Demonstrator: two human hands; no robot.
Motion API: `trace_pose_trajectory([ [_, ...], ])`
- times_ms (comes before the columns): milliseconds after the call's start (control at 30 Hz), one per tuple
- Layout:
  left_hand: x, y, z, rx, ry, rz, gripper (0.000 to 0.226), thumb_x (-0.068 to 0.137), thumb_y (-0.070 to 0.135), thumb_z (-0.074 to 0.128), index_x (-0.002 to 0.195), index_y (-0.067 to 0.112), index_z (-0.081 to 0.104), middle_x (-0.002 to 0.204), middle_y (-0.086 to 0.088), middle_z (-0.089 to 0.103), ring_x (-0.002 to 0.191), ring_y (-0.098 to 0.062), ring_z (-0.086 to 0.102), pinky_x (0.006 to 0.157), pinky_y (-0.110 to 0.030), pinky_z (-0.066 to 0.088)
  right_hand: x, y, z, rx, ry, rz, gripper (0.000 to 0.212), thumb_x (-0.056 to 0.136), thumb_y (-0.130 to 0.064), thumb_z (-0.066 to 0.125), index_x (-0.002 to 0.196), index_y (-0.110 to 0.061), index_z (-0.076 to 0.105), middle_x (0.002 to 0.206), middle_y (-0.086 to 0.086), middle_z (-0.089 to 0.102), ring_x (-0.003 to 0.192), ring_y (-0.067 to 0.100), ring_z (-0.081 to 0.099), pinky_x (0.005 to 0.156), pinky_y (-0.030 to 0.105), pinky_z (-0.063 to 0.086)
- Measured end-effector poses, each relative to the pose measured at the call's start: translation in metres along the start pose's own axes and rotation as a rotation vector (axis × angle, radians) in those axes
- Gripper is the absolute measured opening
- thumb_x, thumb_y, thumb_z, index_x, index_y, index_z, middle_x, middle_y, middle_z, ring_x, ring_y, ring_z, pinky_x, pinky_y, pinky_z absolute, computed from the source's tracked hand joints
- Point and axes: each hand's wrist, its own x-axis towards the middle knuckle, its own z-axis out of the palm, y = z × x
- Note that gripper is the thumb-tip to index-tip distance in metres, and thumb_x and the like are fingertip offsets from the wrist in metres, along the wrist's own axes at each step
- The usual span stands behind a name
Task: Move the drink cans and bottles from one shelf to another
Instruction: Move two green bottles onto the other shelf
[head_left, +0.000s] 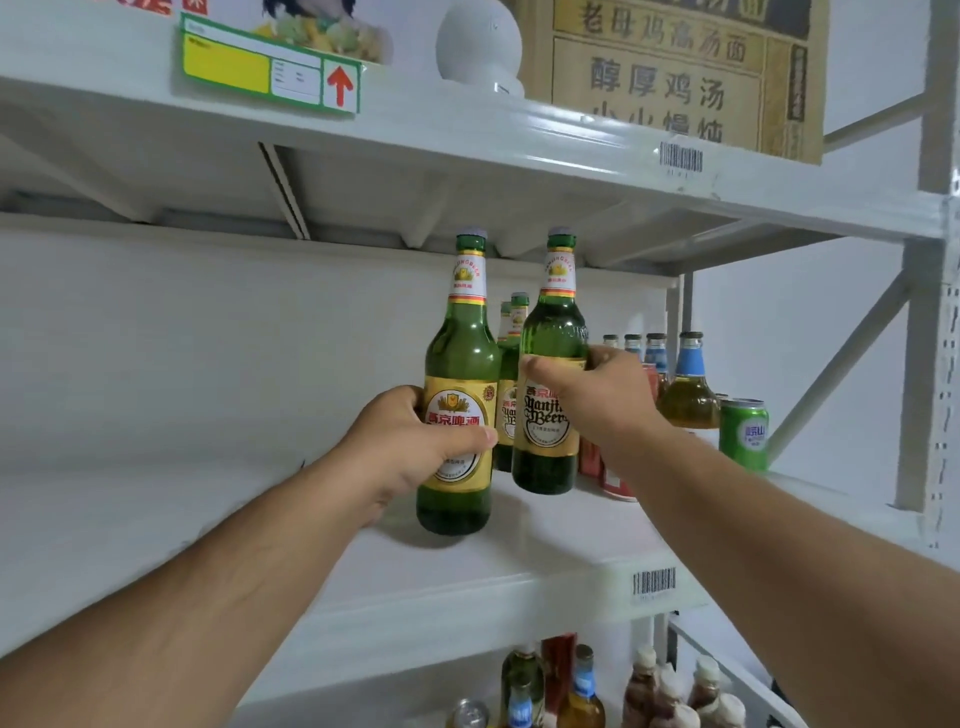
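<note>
left hand (400, 441) fingers wrapped round green beer bottle (457, 395), base at or just above middle shelf (519, 577); right hand (602, 400) grasps second bottle (548, 374), held clear of shelf. more bottles and green can (743, 434) stand behind; lower shelf drinks (582, 691) remain. direction of move unclear; task looks partway.

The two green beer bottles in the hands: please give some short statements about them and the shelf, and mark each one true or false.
1. The left hand grips a green bottle around its label. True.
2. The right hand is empty. False: it holds the other green bottle.
3. Both held bottles are lying flat. False: they are upright.
4. A green can stands at the right on the middle shelf. True.
5. Both bottles have lost their caps. False: the caps are on.
</note>
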Motion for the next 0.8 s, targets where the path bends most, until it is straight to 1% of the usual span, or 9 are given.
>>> trace_pose_trajectory([
  [100,0.008,0.003,0.012,0.019,0.061,-0.021,0.051,0.068,0.029,0.094,0.113,0.023,0.07,0.106,0.001,0.077,0.098,-0.022,0.073,0.095,-0.047,0.059,0.023,0.017,-0.003,0.004,-0.039,0.012,0.034,0.075,-0.037,0.085,0.098,-0.021,0.067,0.091,-0.002,0.074,0.083,0.019,0.073,0.078,0.04,0.06],
  [200,0.014,0.003,0.022,0.031,0.108,-0.047,0.052,0.067,0.03,0.095,0.112,0.024,0.07,0.105,0.001,0.078,0.099,-0.022,0.074,0.095,-0.048,0.059,0.042,0.033,-0.004,0.0,-0.08,0.03,0.038,0.074,-0.039,0.086,0.101,-0.02,0.067,0.094,-0.001,0.075,0.086,0.021,0.073,0.081,0.043,0.06],
  [400,0.014,0.0,0.039,0.045,0.182,-0.097,0.052,0.065,0.031,0.095,0.111,0.025,0.071,0.103,0.002,0.079,0.097,-0.021,0.075,0.092,-0.045,0.06,0.066,0.061,0.004,0.014,-0.149,0.046,0.041,0.074,-0.039,0.086,0.106,-0.02,0.068,0.097,-0.002,0.073,0.09,0.021,0.071,0.08,0.04,0.058],
  [600,0.014,0.002,0.046,0.05,0.208,-0.123,0.047,0.067,0.026,0.094,0.109,0.025,0.072,0.101,0.003,0.079,0.095,-0.019,0.075,0.091,-0.043,0.061,0.081,0.074,0.012,0.022,-0.165,0.073,0.04,0.072,-0.038,0.087,0.102,-0.02,0.067,0.093,-0.002,0.073,0.088,0.021,0.071,0.083,0.041,0.059],
  [700,0.015,0.006,0.046,0.049,0.213,-0.122,0.046,0.068,0.024,0.094,0.108,0.024,0.072,0.1,0.002,0.079,0.096,-0.02,0.075,0.092,-0.044,0.061,0.086,0.077,0.014,0.03,-0.161,0.078,0.038,0.072,-0.037,0.087,0.099,-0.021,0.067,0.092,-0.002,0.072,0.087,0.021,0.07,0.081,0.04,0.058],
  [800,0.016,0.009,0.046,0.036,0.224,-0.113,0.046,0.068,0.024,0.094,0.108,0.023,0.072,0.1,0.002,0.079,0.095,-0.02,0.075,0.091,-0.042,0.061,0.09,0.081,0.015,0.04,-0.154,0.095,0.039,0.071,-0.038,0.088,0.099,-0.021,0.068,0.092,-0.002,0.073,0.086,0.022,0.071,0.081,0.041,0.059],
])
